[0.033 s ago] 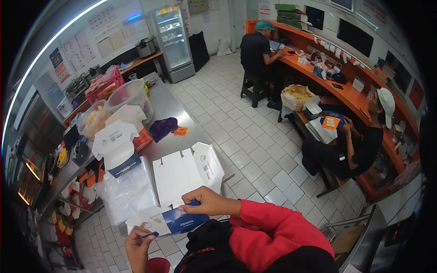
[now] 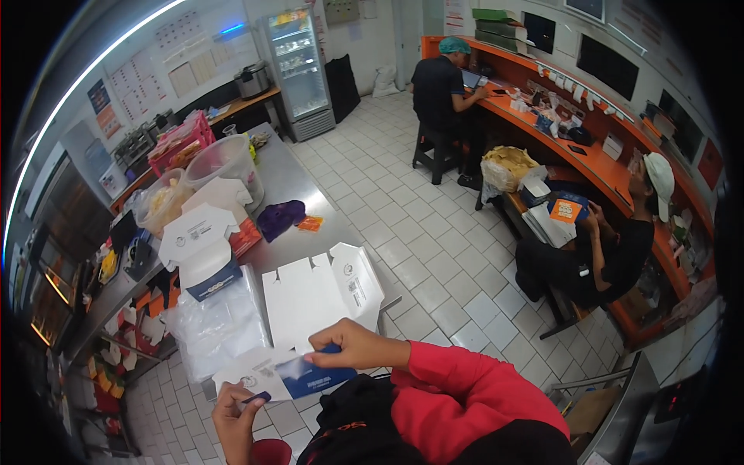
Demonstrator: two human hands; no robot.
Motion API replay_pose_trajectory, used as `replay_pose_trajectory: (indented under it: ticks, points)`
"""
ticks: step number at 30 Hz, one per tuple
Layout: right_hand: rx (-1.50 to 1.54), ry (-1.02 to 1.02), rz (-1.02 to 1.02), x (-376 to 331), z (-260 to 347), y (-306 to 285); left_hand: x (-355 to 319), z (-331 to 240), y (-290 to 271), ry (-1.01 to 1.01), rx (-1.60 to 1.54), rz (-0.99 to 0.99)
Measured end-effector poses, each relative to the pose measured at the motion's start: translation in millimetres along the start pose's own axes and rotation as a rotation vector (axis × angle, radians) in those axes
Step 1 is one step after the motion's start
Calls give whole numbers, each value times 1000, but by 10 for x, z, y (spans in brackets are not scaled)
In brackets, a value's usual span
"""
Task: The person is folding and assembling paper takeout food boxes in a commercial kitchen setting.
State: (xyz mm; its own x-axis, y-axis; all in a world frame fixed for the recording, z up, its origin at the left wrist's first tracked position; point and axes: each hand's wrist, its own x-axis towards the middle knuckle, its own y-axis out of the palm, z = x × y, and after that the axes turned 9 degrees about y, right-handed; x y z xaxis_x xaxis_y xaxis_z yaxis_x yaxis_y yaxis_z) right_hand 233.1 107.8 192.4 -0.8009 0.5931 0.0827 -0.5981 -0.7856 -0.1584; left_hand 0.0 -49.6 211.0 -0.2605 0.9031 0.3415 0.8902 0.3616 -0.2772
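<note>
Close to my body I hold a blue-and-white cardboard food box, partly unfolded and tilted. My left hand pinches a small dark blue flap at its left end between thumb and fingers. My right hand is closed on the far blue edge, thumb pressed on the panel. Just beyond it, flat white box blanks lie on the steel table. To their left stands a formed box with its lid raised, beside clear plastic bags.
A purple cloth and orange sachets lie farther along the table, near a clear plastic tub. On the right, a seated person holds a similar box. Another person sits at the orange counter.
The box in my hands tilts very slightly, and the whole view shifts a little. Both hands keep their grip.
</note>
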Motion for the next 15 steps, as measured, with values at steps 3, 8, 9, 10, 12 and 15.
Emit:
replay_pose_trajectory:
  ticks: [3, 8, 9, 10, 12, 15]
  points:
    - [-75, -102, 107, 113, -55, 155, -35, -190, 144, 136, 412, 56]
    - [-189, -258, 407, 267, 62, 250, -125, -347, 273, 177, 428, 265]
    - [-184, -251, 419, 277, 82, 238, -138, -341, 279, 177, 425, 253]
    - [-190, -251, 429, 276, 91, 236, -149, -338, 294, 113, 316, 164]
    - [-173, -241, 353, 293, 97, 253, -156, -319, 228, 71, 245, 115]
    - [-227, -342, 260, 369, 152, 317, -202, -191, 218, 234, 333, 112]
